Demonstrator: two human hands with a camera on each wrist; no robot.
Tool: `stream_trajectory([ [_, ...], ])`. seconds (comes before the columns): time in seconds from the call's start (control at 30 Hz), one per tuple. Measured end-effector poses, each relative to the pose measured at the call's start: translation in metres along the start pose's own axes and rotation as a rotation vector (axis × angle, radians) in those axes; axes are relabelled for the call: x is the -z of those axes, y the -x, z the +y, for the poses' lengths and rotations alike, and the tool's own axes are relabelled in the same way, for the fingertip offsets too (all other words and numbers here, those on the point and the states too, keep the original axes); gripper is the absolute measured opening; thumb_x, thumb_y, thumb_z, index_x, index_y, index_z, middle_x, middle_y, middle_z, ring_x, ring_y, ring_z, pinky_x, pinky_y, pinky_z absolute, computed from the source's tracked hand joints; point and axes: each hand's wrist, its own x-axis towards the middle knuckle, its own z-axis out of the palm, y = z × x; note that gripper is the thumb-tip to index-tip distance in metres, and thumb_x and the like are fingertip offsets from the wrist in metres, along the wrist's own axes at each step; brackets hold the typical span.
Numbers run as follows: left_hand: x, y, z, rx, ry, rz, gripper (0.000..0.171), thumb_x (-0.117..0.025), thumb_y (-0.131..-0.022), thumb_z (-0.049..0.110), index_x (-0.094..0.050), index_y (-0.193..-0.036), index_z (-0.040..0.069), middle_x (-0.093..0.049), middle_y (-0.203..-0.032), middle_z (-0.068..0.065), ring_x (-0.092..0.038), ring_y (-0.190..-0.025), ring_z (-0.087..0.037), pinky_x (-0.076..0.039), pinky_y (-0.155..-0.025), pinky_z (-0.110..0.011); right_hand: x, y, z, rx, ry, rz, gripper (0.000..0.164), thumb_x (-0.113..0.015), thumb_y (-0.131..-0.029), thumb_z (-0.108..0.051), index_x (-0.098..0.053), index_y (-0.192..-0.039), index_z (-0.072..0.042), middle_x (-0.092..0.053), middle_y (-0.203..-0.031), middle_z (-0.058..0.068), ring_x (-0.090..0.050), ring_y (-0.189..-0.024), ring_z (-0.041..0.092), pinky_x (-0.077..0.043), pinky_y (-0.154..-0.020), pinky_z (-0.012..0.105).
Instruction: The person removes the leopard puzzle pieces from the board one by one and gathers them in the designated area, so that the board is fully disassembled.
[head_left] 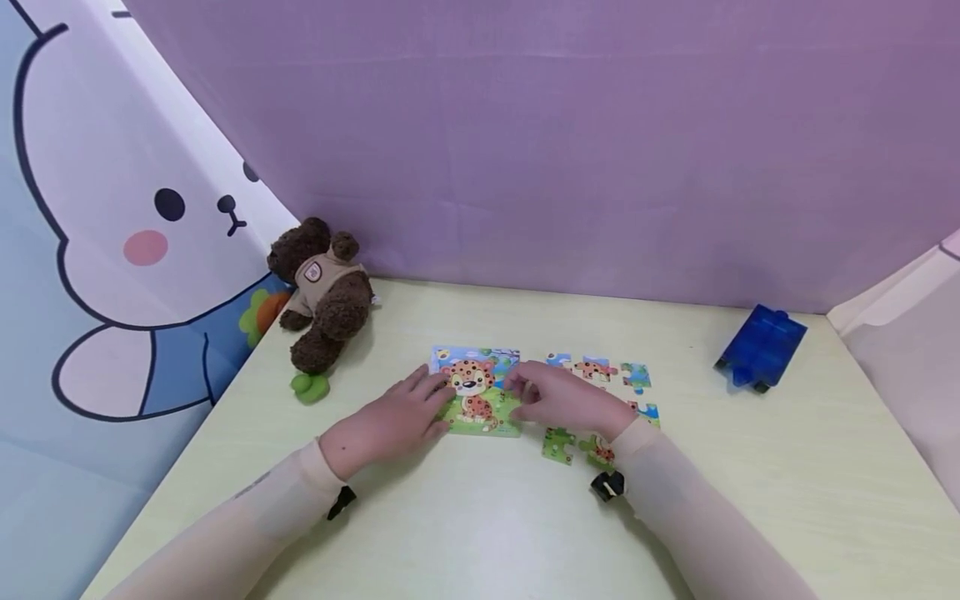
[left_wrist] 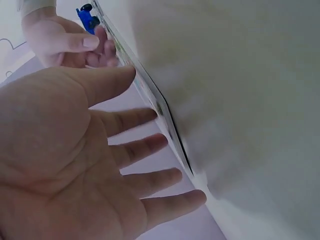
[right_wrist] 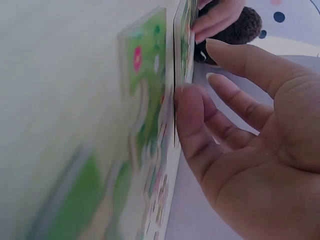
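A flat picture board [head_left: 474, 408] with a spotted leopard cub on it lies on the table between the two hands. My left hand [head_left: 393, 419] rests its spread, straight fingers along the board's left edge. At the right edge is my right hand [head_left: 567, 398], its fingers loosely bent with nothing between them. In the right wrist view a bent fingertip meets the rim of the board [right_wrist: 178, 60], while the thumb stands apart. Loose jigsaw pieces [head_left: 557, 447] with matching green, blue and leopard prints lie spaced out beside the board, some hidden under the right hand and forearm.
A brown teddy bear [head_left: 337, 304] leans at the back left, with a small green toy [head_left: 310, 387] by its foot. Toward the back right sits a blue translucent toy [head_left: 761, 346]. A purple cloth [head_left: 562, 167] hangs behind the table.
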Motion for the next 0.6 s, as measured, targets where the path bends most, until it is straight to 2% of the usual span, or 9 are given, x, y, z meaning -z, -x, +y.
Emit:
stream_trajectory([
  [0.2,-0.002,-0.004,0.002,0.014,0.009,-0.033,0.057,-0.048,-0.115,0.041,-0.042,-0.165,0.014,-0.033,-0.174,-0.020,-0.024,-0.161,-0.055,-0.030,-0.131,-0.068,-0.002,-0.015,-0.007,0.009,0.047,0.016,0.043,-0.083,-0.094,-0.020,-0.067,-0.134,-0.015,-0.069,-0.119,0.001,-0.065,-0.100,0.017,-0.060,-0.088,0.033],
  [0.43,-0.002,-0.005,0.003,0.002,-0.015,-0.029,0.056,-0.048,-0.115,0.040,-0.044,-0.163,0.013,-0.036,-0.171,-0.021,-0.028,-0.160,-0.055,-0.033,-0.130,-0.065,-0.003,-0.025,-0.015,0.028,0.108,0.005,0.046,-0.086,-0.092,-0.023,-0.067,-0.133,-0.015,-0.068,-0.124,0.002,-0.064,-0.100,0.017,-0.059,-0.091,0.036],
  [0.6,-0.001,-0.006,0.003,-0.004,-0.003,-0.018,0.055,-0.051,-0.114,0.038,-0.046,-0.161,0.012,-0.038,-0.169,-0.022,-0.031,-0.158,-0.055,-0.042,-0.125,-0.065,-0.009,-0.031,-0.019,-0.007,0.157,-0.009,0.051,-0.090,-0.087,-0.026,-0.067,-0.131,-0.016,-0.066,-0.121,0.001,-0.062,-0.105,0.018,-0.057,-0.093,0.037],
])
